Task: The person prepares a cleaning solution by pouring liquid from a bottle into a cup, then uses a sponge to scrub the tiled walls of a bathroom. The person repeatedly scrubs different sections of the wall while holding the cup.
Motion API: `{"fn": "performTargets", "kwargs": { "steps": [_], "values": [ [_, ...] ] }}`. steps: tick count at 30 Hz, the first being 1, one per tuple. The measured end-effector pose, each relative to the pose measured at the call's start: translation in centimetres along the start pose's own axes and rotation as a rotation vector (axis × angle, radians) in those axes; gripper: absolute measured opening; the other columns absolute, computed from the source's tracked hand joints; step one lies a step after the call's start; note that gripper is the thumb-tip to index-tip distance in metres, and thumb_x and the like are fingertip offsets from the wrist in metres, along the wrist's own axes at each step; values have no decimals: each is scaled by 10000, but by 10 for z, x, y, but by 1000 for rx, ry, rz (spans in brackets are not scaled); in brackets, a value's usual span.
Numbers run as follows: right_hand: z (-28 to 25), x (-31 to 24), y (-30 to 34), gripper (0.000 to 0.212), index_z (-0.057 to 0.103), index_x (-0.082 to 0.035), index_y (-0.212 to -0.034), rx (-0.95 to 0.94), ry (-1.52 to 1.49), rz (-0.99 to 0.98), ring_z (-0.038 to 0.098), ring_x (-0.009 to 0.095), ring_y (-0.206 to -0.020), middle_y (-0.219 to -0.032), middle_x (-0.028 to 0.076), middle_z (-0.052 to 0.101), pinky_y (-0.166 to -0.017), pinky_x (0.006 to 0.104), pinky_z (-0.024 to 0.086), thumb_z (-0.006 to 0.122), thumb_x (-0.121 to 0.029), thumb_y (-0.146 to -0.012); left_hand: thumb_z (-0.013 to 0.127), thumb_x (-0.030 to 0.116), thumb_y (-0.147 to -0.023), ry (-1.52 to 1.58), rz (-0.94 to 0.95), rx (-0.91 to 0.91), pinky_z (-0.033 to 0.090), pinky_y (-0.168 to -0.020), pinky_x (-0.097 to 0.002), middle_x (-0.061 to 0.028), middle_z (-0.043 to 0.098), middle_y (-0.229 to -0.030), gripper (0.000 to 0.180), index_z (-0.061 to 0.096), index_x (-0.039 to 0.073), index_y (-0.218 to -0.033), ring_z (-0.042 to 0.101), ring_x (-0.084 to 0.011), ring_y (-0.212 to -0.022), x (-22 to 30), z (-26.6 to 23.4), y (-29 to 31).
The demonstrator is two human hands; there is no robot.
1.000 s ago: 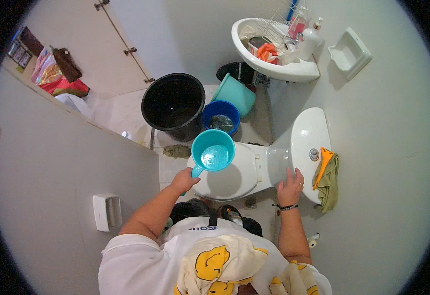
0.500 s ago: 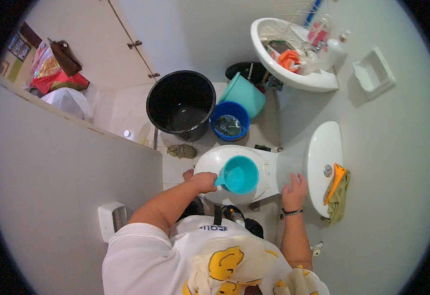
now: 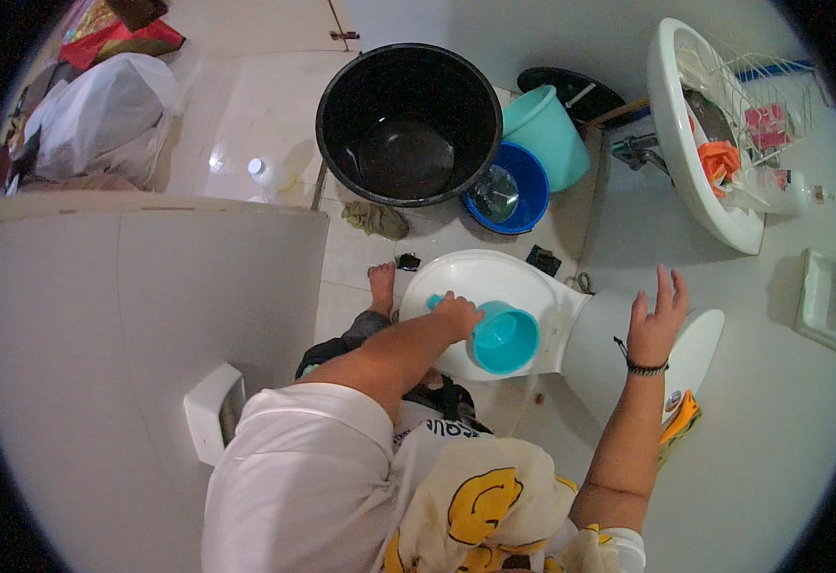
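A turquoise plastic water dipper [image 3: 507, 340] is over the closed white toilet lid [image 3: 437, 279]. My left hand [image 3: 458, 317] is closed round its handle, whose end sticks out past the fingers. I cannot tell whether the dipper rests on the lid or hangs just above it. My right hand [image 3: 657, 320] is raised beside the toilet tank [image 3: 702, 349], fingers apart and holding nothing. An orange-handled tool [image 3: 682, 417] lies on a green cloth at the tank's near end, partly hidden by my right forearm.
Beyond the toilet stand a large black tub [image 3: 408, 158], a blue pail [image 3: 523, 196] with water and a tilted mint-green bucket [image 3: 571, 143]. A cluttered white sink [image 3: 671, 115] juts from the right wall. A low partition [image 3: 150, 286] runs along the left.
The view has shifted. My left hand has moved farther along the dipper's handle toward its cup. My right hand has lifted up and away from beside the tank, its fingers now stretched.
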State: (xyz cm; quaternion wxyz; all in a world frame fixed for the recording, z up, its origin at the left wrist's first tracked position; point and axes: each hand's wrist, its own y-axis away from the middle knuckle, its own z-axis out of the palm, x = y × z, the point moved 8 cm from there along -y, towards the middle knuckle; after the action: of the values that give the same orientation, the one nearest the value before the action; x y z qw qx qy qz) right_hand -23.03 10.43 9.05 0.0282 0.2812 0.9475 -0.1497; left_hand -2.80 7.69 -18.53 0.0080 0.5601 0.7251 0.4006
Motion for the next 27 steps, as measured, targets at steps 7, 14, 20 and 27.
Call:
{"fn": "performTargets", "kwargs": {
  "steps": [7, 14, 20, 27],
  "values": [
    [-40, -33, -10, 470, 477, -121, -1127, 110, -81, -148, 382, 330, -1065, -1151, 181, 408, -902, 405, 302, 573, -80, -668, 529, 216, -716, 349, -600, 397, 391, -827, -401, -162, 485, -1048, 419, 454, 76, -1104, 481, -309, -966, -120, -63, 101],
    [-52, 31, 68, 455, 474, -82, -1120, 61, -49, -34, 374, 341, -1068, -1144, 207, 404, -902, 410, 299, 572, -94, -676, 573, 187, -699, 293, -825, 781, 367, -853, -394, -176, 456, -1089, 454, 451, 65, -1119, 441, -332, -1001, -142, -65, 234],
    [-47, 93, 171, 466, 465, -44, -1118, -80, -43, 127, 364, 351, -1073, -1146, 222, 396, -904, 412, 296, 573, -106, -668, 570, 192, -704, 270, -812, 735, 354, -872, -385, -173, 444, -1120, 466, 447, 70, -1136, 420, -326, -1032, -89, -42, 252],
    [-50, 100, 179, 487, 455, -60, -1129, -77, -40, 186, 359, 344, -1077, -1156, 210, 384, -906, 410, 302, 581, -81, -659, 568, 198, -694, 285, -821, 779, 348, -886, -380, -187, 437, -1127, 478, 446, 72, -1139, 415, -322, -1050, -114, -45, 254]
  ]
}}
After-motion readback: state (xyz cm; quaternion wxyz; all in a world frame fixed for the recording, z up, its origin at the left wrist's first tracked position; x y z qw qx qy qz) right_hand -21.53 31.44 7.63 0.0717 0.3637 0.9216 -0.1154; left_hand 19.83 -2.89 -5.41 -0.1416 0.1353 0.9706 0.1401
